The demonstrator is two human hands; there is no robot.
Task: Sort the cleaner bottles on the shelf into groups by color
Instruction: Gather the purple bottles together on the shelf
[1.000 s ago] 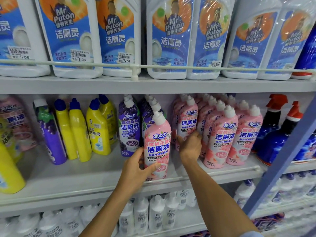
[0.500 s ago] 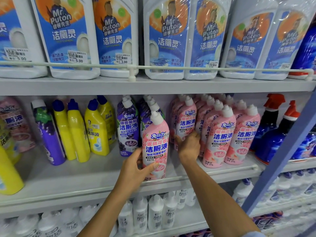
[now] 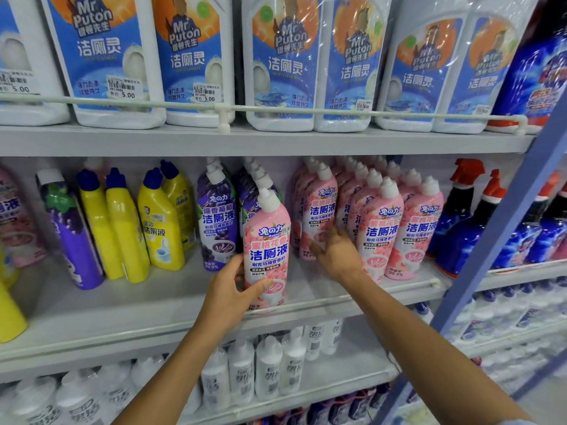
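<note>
My left hand (image 3: 233, 289) grips a pink cleaner bottle (image 3: 268, 240) low on its body; the bottle stands at the front of the middle shelf (image 3: 153, 305), just ahead of the purple bottles (image 3: 217, 216). My right hand (image 3: 336, 256) rests with spread fingers against the base of a pink bottle (image 3: 319, 207) at the left end of the pink group (image 3: 399, 228). Yellow bottles (image 3: 129, 225) with blue caps stand to the left, and a lone purple bottle (image 3: 70, 231) beside them.
Large white bottles (image 3: 276, 62) fill the top shelf behind a rail. Blue spray bottles (image 3: 460, 216) with red triggers stand at the right behind a blue upright (image 3: 503, 228). Small white bottles (image 3: 254, 366) line the shelf below. More pink and yellow bottles (image 3: 12, 216) sit at the far left.
Both hands keep their places: the left still grips the front pink bottle, and the right has shifted slightly at the base of the pink row. The view has moved in closer.
</note>
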